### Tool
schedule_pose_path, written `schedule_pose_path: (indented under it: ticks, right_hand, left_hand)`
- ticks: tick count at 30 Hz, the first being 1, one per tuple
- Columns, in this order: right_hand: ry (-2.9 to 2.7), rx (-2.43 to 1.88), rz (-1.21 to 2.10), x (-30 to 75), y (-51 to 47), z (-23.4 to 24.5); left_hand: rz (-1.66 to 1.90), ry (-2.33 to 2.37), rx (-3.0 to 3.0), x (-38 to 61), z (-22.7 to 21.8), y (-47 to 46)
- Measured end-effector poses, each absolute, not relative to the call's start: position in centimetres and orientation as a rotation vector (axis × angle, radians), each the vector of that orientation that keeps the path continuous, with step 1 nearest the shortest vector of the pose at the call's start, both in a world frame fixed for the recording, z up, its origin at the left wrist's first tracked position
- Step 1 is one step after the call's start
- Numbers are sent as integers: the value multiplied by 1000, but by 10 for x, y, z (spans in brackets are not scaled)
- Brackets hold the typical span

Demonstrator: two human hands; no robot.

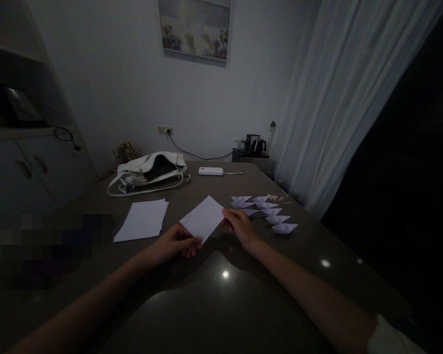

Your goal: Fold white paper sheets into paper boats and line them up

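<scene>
Between my two hands is a sheet of white paper [203, 219], held tilted above the dark table [221, 314]. My left hand [179, 241] grips its lower left side, thumb on top. At the right corner, my right hand [239, 225] pinches the sheet between thumb and fingers. Just right of that hand stand several folded paper boats [285, 228] in two rows. A stack of white paper [143, 220] lies to the left of my left hand.
A white handbag [151, 169] sits at the back left of the table. Right of it lies a white power bank [210, 171] with a short cable. Small scraps [276, 197] are near the right edge. A coffee maker [254, 144] and a curtain [317, 98] are beyond.
</scene>
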State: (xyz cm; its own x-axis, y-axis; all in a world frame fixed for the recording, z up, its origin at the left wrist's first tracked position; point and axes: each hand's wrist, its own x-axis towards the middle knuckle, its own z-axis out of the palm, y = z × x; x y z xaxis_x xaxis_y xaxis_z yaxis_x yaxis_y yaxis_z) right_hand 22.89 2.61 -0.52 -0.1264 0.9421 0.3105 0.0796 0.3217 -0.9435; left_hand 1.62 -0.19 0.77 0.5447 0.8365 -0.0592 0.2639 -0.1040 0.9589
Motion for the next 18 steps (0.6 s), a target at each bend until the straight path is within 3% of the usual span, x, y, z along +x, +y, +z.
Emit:
schedule_pose_path:
  ticks: [8,13,18]
  right_hand:
    - [-1579,-1052,870,236,35,-10]
    - [-1722,-1128,818,240,40,-11]
    - [-2196,-1129,623,236,30,-10]
  left_hand:
    - [568,940,1658,17,15,-9]
    - [711,1099,1651,8,20,-2]
    - [819,1045,2178,6,17,4]
